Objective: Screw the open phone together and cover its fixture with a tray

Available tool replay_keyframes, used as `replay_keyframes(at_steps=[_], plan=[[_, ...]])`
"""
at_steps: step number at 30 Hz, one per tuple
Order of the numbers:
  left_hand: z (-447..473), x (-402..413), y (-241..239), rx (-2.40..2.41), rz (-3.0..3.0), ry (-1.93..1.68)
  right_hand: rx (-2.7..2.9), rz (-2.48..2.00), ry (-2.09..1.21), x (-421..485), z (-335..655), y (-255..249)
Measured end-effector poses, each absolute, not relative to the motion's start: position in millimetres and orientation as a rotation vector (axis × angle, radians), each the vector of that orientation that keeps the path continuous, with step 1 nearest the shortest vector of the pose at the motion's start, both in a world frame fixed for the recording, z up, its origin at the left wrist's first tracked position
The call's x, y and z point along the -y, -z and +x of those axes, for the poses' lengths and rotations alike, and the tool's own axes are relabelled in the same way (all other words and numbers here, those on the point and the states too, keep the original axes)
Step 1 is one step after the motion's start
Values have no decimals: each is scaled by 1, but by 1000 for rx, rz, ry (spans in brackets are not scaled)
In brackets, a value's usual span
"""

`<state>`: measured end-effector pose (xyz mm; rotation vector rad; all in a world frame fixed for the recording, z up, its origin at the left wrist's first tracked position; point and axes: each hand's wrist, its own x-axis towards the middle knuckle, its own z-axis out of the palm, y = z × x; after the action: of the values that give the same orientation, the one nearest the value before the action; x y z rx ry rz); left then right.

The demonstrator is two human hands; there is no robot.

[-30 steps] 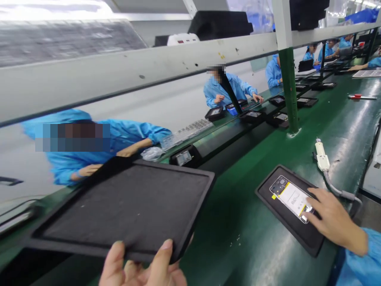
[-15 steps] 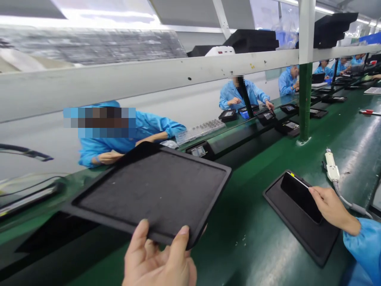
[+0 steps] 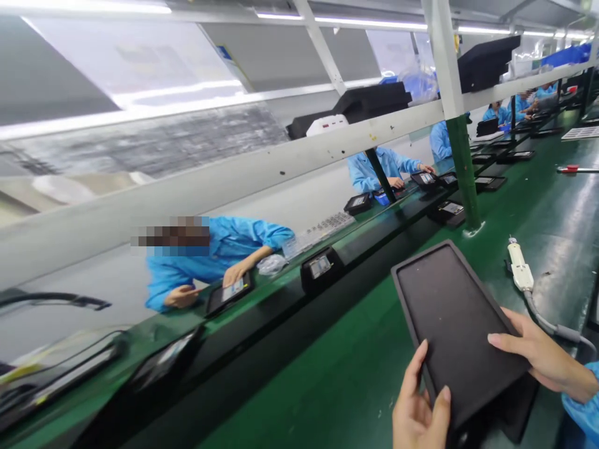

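Black shallow tray (image 3: 449, 312), tilted, held

free: green belt (image 3: 337, 380) left | blocked: cabled tool (image 3: 520, 274) right

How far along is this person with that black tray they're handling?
Done: the black tray is up against a second tray whose edge shows beneath it on the green bench. In hand: the left hand grips its near edge and the right hand steadies its side, so it is not released. Left: letting go. Whether it sits flush cannot be told. The screwdriver lies untouched nearby.
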<state>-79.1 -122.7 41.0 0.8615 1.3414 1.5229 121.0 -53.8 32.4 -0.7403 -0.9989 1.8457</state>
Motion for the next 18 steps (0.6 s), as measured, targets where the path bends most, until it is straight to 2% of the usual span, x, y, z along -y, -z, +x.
replay_keyframes(at_steps=[2,5,9,12,15,18], plan=[[-77,122,-36,-1456,804,-1448,910,-777,-1823,51,130,-23],[-84,120,-27,-1738,824,-1142,846,-919,-1625,45,147,-1],[-72,116,-18,-2063,1209,-619,863,-1017,-1358,41,160,20],[-52,110,-16,-2232,1406,-395,840,-1002,-1354,39,163,23],[-36,106,-13,-2195,1320,-531,705,-993,-1457,39,169,22],[-28,109,-7,-1964,996,-1049,656,-1095,-1489,43,179,27]])
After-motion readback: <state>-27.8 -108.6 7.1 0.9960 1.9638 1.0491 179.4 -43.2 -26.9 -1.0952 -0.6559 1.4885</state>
